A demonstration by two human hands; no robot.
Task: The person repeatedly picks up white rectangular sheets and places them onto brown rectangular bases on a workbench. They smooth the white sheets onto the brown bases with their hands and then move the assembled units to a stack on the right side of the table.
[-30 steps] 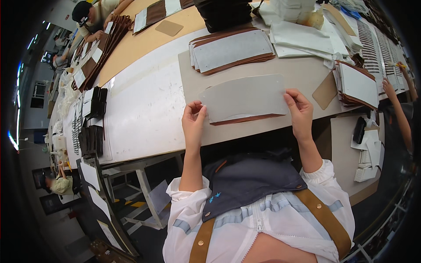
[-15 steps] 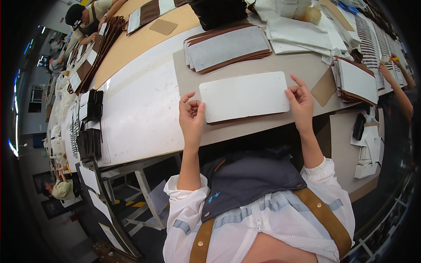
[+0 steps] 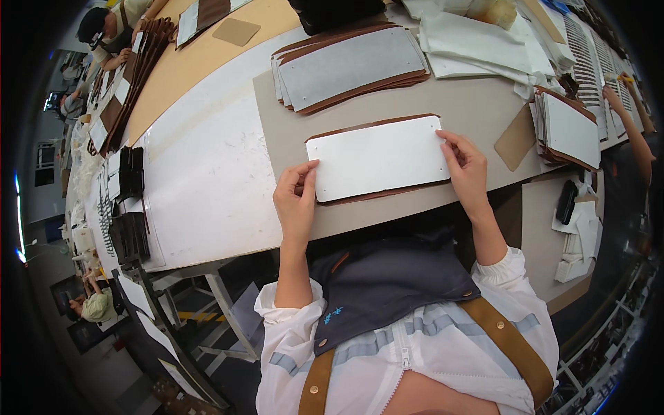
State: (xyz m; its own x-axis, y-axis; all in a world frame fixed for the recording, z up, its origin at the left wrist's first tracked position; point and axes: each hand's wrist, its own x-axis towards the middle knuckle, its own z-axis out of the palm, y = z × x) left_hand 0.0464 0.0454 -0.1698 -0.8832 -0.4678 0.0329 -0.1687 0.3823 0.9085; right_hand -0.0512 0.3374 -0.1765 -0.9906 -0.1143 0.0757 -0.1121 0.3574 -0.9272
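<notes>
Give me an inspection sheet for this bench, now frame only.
Surface: grey mat on a white table.
Job's things: white panel lying flat on a brown piece, brown edge showing.
Clutter: stack of panels behind; smaller stack at right; tan card.
Hands: left hand and right hand pinch the panel's ends.
Cables: nothing seen.
Surroundings: other workers along the table; black holders at left.

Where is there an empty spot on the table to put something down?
The bare white sheet, left of the left hand, and the grey board between the white panel and the far stack. The right end is crowded with piles.
</notes>
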